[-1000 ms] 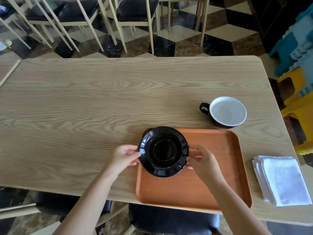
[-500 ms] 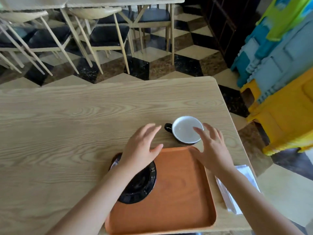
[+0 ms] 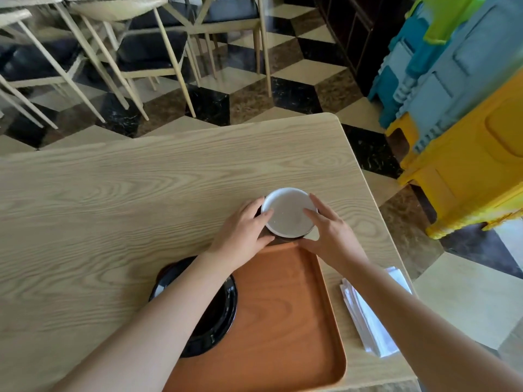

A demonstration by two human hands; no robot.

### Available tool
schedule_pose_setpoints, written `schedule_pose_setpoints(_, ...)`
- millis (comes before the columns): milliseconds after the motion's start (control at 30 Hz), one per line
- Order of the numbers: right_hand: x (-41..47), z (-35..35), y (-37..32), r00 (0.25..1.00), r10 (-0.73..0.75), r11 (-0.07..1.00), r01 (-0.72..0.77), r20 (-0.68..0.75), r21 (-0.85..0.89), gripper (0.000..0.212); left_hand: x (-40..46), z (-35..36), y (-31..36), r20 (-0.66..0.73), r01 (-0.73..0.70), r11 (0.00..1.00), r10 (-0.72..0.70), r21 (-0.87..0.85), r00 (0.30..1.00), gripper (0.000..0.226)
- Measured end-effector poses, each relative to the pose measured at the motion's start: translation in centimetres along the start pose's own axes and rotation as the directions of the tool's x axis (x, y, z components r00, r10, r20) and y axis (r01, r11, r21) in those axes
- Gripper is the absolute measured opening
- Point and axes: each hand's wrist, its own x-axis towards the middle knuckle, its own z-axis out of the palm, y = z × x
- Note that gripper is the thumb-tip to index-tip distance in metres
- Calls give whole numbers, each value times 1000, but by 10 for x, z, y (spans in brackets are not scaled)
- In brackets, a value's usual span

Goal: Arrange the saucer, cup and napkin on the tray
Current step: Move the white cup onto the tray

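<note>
Both hands cup the cup (image 3: 288, 215): left hand (image 3: 243, 236), right hand (image 3: 329, 236), fingers curled on its sides. Saucer (image 3: 218, 315) lies near-left on the tray (image 3: 283, 321).

A single head-worn camera looks forward and steeply down onto the table (image 3: 119, 193), close above the tray (image 3: 285, 315) at the near edge. Beyond the table, chairs (image 3: 158, 49) and floor fill the top, seemingly stretched by the wide lens.
</note>
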Motion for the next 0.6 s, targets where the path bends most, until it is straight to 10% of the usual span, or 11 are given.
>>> schedule_pose_setpoints(600,-68,-12,-10,990,-140,990,140,-11,0,66,-78,-10,29,-105,56,983,-75,-177,992,48)
